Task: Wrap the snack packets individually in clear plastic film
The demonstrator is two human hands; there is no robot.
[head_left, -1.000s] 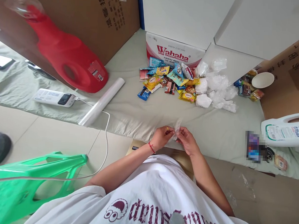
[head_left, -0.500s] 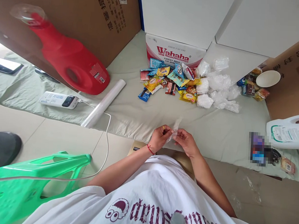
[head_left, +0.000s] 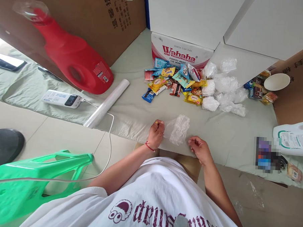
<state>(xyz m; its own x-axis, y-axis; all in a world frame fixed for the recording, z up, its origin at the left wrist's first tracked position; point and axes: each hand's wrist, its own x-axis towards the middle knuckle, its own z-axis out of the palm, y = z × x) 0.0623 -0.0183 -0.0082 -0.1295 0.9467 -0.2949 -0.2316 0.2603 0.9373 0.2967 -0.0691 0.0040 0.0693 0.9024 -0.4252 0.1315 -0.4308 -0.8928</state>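
Observation:
My left hand [head_left: 157, 132] is closed on one edge of a thin, clear plastic bag [head_left: 179, 129]. The crumpled bag spreads out to the right of that hand, over the front of the cloth-covered surface. My right hand [head_left: 199, 149] is just right of the bag and apart from it, its fingers loosely bent with nothing visible in them. Beyond the hands lies a pile of small wrapped snacks [head_left: 176, 81]. Against its right side sit several bundles wrapped in clear plastic [head_left: 225, 84].
A clear plastic film roll [head_left: 108, 103], a white power bank [head_left: 63, 99] with a cable and a red jug [head_left: 78, 61] are on the left. A Wahaha carton [head_left: 180, 49] stands behind the snacks. At right are a pale bowl [head_left: 277, 81] and a white bottle [head_left: 293, 138]. A green stool [head_left: 38, 175] stands lower left.
My hands were together, pinching the gathered plastic. Now they are apart: the right hand has let go and moved right, and the bag has spread out from my left hand.

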